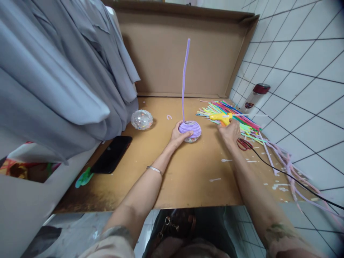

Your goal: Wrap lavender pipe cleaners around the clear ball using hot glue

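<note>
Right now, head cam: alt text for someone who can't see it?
A person's left hand holds a clear ball partly wrapped in purple strands, one length standing upright, while the right hand grips a yellow glue gun beside colorful strips. Left on the brown table are another clear ball and a black phone.

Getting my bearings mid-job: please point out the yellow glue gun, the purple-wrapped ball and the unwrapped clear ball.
Yellow glue gun (219, 117): head view, on its yellow body.
Purple-wrapped ball (191, 127): head view, on its wrapped upper part.
Unwrapped clear ball (142, 119): head view, middle of its visible side.
</note>
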`<state>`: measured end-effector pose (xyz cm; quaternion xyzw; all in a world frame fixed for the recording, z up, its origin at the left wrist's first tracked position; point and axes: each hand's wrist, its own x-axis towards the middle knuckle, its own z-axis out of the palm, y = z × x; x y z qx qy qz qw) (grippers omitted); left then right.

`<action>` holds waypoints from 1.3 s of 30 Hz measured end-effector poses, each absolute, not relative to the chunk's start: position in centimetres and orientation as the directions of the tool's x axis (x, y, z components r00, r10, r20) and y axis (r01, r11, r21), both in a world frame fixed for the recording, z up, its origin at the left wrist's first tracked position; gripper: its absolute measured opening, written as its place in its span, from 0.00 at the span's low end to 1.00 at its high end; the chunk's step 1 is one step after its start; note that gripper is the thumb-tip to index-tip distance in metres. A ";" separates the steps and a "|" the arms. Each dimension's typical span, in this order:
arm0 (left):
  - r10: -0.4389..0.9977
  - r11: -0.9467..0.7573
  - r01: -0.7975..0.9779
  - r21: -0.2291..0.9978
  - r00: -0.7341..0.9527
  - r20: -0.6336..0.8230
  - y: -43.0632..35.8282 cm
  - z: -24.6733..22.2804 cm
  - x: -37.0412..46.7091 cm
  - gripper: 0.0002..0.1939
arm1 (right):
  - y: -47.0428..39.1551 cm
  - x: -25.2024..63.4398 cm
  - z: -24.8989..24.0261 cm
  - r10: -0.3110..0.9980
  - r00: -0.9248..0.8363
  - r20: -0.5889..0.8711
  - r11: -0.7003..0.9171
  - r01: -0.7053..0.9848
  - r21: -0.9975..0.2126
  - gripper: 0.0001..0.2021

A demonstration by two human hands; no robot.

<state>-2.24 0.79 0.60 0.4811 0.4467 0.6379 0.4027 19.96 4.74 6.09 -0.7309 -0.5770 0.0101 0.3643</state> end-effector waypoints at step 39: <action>0.960 -0.279 -0.086 0.956 -0.035 0.277 0.8 0.7 -2.6 0.49 | 3.9 15.0 14.1 0.866 -0.152 0.477 0.266 0.946 -0.182 0.14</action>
